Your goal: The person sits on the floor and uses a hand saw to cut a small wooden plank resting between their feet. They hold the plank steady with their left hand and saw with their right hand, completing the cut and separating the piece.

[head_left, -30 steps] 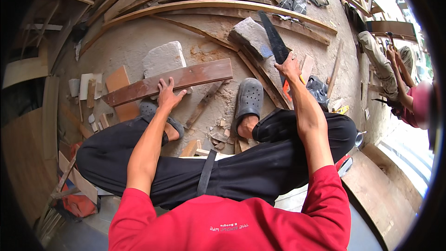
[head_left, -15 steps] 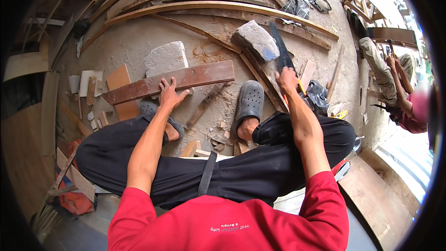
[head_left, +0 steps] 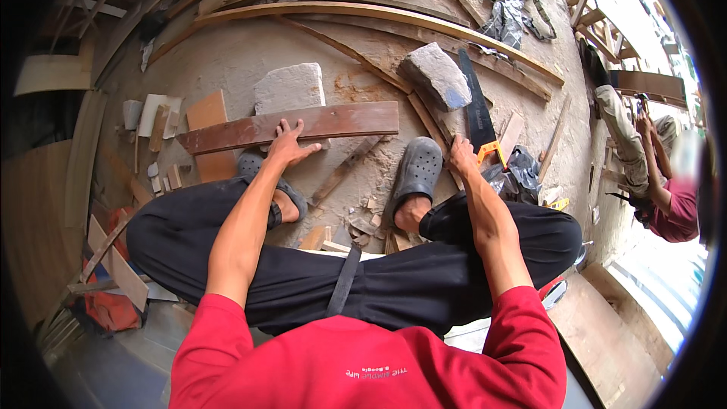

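Observation:
A long reddish-brown wooden board (head_left: 356, 119) lies across a pale stone block (head_left: 289, 88), its left end cut at a slant. My left hand (head_left: 288, 145) rests on the board's middle, fingers spread, thumb off its near edge. My right hand (head_left: 462, 155) is low beside my right shoe, over a dark wood strip (head_left: 433, 123), its fingers bunched together; what they hold, if anything, is hidden. Just right of it is a handsaw (head_left: 477, 110) with a dark blade and orange handle, the blade pointing away beside a second stone block (head_left: 435, 76).
Long timber strips (head_left: 363, 9) lie across the ground at the far side. A black plastic bag (head_left: 522, 170) sits beyond my right knee. Wood offcuts (head_left: 363, 221) are scattered between my feet. At the far right, another person (head_left: 659, 174) works with a board.
My right hand has come off the saw's handle and shifted left and nearer, uncovering the orange handle. My left hand stays on the board. The view has shifted slightly.

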{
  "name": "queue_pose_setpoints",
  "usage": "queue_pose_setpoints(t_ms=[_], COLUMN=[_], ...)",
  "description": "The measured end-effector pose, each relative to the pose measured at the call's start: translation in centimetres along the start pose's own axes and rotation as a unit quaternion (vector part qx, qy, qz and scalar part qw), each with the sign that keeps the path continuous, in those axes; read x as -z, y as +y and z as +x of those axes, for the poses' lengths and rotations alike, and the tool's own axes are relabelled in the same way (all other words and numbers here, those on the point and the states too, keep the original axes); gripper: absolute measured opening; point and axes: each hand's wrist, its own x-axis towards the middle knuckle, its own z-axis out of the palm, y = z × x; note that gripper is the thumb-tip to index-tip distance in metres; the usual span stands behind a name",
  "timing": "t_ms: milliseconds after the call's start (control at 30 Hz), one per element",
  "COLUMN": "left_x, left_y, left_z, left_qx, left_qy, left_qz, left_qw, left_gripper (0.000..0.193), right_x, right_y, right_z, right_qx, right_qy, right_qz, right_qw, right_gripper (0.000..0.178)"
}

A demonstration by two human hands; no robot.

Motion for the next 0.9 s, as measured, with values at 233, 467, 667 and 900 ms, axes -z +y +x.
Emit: queue_pose_setpoints(t_ms=[233,467,667,900], left_x=[0.7,0.7,0.8,-2.6], left_y=[-0.6,-4.1,-4.1,-6.7], left_z=[0.1,-1.4,-6.0,-11.7], left_qx=[0.003,0.012,0.038,0.080], left_qy=[-0.023,-0.039,-0.042,0.028], left_qz=[-0.003,0.018,-0.003,-0.068], left_qw=[1.000,0.999,0.998,0.994], left_gripper=[0.107,0.111,0.110,0.109], right_x=[-0.5,4.7,11.3,22.6], right_y=[0.1,-3.7,-6.9,-16.5], right_z=[0.4,-4.9,-10.8,-21.2], right_qx=[-0.018,0.110,0.141,0.202], right_qy=[0.003,0.021,0.124,0.231], right_qz=[0.059,0.103,0.112,0.150], right_qw=[0.998,0.988,0.976,0.940], right_gripper=[0.050,0.074,0.075,0.066])
